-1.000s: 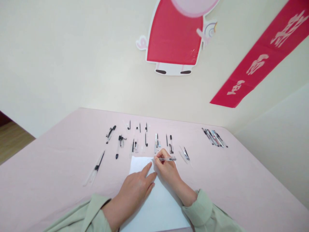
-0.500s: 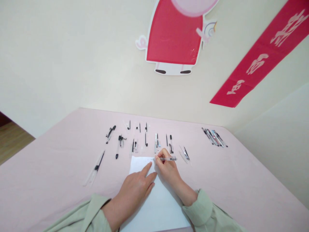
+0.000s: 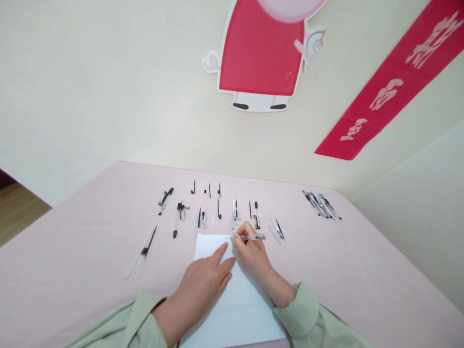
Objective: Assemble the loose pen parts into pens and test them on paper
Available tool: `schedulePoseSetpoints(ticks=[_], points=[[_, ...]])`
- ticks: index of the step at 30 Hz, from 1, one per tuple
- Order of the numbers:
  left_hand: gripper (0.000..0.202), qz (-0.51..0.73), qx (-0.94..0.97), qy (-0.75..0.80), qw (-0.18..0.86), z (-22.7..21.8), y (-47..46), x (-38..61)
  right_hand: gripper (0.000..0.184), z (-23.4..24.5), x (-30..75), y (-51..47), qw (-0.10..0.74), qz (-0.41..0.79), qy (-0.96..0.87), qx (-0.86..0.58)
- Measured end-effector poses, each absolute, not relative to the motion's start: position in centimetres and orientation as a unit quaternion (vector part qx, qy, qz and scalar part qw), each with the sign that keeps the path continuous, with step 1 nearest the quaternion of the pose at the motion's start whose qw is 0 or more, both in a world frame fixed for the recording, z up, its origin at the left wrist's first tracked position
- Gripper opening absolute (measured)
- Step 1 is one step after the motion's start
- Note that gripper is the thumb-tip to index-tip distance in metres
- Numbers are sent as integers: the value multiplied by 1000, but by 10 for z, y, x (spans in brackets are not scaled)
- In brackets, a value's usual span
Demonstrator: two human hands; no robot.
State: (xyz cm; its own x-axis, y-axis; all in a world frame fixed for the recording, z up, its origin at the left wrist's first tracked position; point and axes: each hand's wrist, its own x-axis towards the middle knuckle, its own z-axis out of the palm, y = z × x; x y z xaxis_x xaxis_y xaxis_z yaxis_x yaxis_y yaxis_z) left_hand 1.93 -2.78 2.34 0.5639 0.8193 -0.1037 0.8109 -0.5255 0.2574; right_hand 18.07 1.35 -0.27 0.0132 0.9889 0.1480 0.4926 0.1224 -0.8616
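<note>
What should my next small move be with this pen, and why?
Probably pull a short stroke across the paper: the right hand holds the pen with its tip at the sheet's far edge, and the left hand lies flat on the paper, pinning it.

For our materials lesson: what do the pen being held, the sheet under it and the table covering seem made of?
Pen: probably clear glossy plastic; the barrel looks see-through. Sheet: likely matte white paper, thin and flat. Table covering: perhaps pink cloth, matte with faint folds.
</note>
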Motion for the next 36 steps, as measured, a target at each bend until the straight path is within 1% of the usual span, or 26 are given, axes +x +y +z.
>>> schedulePoseSetpoints(ticks=[12, 26, 33, 36], points=[[33, 7, 877, 461, 134, 23, -27, 19, 11, -2, 181, 13, 403, 310, -629, -588], [32, 21, 881, 457, 121, 18, -28, 18, 11, -1, 180, 13, 405, 307, -630, -587], [30, 41, 886, 448, 112, 11, -28, 17, 10, -7, 184, 15, 423, 304, -625, -581], [29, 40, 885, 450, 109, 13, -28, 17, 13, -9, 190, 18, 446, 330, -591, -586]])
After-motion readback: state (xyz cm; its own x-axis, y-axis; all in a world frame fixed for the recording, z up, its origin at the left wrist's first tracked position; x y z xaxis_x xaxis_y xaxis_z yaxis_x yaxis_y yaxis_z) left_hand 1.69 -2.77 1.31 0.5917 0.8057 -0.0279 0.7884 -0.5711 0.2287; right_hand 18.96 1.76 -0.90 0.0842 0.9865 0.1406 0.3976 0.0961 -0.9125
